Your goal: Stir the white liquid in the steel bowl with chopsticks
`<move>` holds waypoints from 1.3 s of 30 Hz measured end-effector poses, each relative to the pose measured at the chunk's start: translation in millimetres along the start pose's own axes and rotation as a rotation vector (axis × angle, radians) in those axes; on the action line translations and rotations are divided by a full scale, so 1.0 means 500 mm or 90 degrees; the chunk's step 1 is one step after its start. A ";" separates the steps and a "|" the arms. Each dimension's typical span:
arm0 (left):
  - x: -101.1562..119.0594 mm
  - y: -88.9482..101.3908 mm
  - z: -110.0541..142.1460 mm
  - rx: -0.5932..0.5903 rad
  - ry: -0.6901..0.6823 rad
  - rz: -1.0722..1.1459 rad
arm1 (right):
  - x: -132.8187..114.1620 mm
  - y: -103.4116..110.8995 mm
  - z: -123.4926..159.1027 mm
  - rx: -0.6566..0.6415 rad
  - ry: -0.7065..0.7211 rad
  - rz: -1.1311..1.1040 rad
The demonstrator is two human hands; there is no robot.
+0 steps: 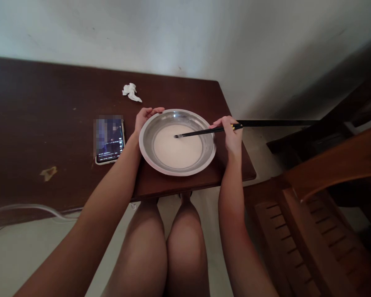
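Note:
A wide, shallow stainless steel basin (146,154) stands near the front edge of the dark wooden table. In it lies a smooth, milky off-white liquid (176,152). My left hand (144,119) grips the basin's left side, its fingers along the far rim; the thumb is hard to see. Between the fingers of my right hand (231,134) is a pair of black chopsticks (198,132), held close together at the basin's right rim. Their whitened tips point left, at the liquid; whether they dip below its surface I cannot tell.
Left of the basin, a lit phone (111,142) lies on the table (64,99). Behind it is a crumpled white tissue (131,92). A white cable (40,207) runs along the table's front edge. To the right stands slatted wooden furniture (284,231); a wall is behind.

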State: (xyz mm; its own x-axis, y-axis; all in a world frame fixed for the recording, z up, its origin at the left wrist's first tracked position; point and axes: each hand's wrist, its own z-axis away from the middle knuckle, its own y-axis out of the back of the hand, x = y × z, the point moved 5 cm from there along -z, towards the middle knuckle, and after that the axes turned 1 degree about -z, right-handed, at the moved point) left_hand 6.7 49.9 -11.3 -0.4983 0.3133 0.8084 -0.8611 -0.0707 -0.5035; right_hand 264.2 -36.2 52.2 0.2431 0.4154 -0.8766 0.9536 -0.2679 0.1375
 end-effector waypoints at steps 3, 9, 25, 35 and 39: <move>0.002 -0.003 0.004 0.000 0.004 0.013 | 0.016 0.014 -0.003 0.052 -0.024 -0.042; 0.002 -0.003 0.006 0.004 0.004 0.000 | 0.001 -0.017 0.006 -0.084 -0.026 -0.059; 0.000 -0.012 0.013 -0.046 0.038 0.060 | 0.014 -0.002 -0.002 0.005 -0.017 -0.071; 0.000 -0.010 0.018 -0.025 0.028 0.067 | 0.028 -0.003 -0.001 -0.016 -0.029 -0.049; 0.002 -0.012 0.019 -0.019 0.028 0.066 | 0.025 0.008 -0.003 0.040 -0.016 -0.057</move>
State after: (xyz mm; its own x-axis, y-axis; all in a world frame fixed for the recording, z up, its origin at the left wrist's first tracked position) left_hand 10.3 41.7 -4.5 -0.5794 0.3471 0.7374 -0.8012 -0.0765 -0.5935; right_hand 271.3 -30.4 42.5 0.1527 0.4187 -0.8952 0.9579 -0.2855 0.0298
